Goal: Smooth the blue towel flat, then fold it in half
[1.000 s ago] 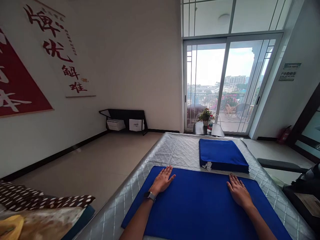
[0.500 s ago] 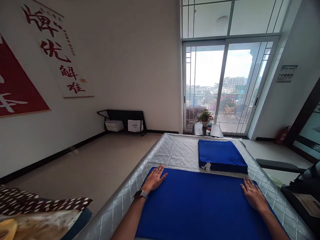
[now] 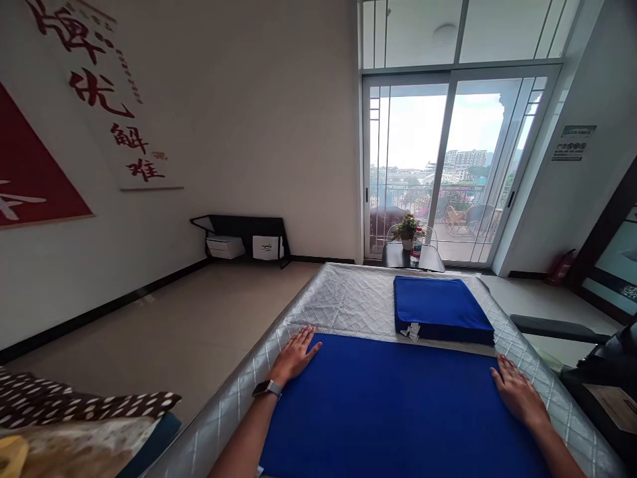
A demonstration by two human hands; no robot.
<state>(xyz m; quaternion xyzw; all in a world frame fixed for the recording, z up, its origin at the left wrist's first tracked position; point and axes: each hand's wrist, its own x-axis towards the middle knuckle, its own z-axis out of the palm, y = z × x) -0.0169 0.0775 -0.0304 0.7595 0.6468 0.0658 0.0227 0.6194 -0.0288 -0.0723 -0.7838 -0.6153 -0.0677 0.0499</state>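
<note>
A blue cloth lies spread flat on a table with a silver quilted cover. My left hand, with a watch on its wrist, rests flat at the cloth's far left corner, fingers stretched out. At the far right corner, my right hand lies flat with its fingers out, over the cloth's right edge. Just beyond the cloth sits a neat stack of folded blue cloths, with small white labels hanging from its near left corner.
A small black table with a potted plant and a bottle stands behind, before sliding glass doors. Cushions are at lower left. A dark bench and a black bag are on the right. A low black rack stands by the wall.
Both hands have slid outward, the left one to the left and the right one to the right, toward the cloth's side edges. The folded stack has stayed in place.
</note>
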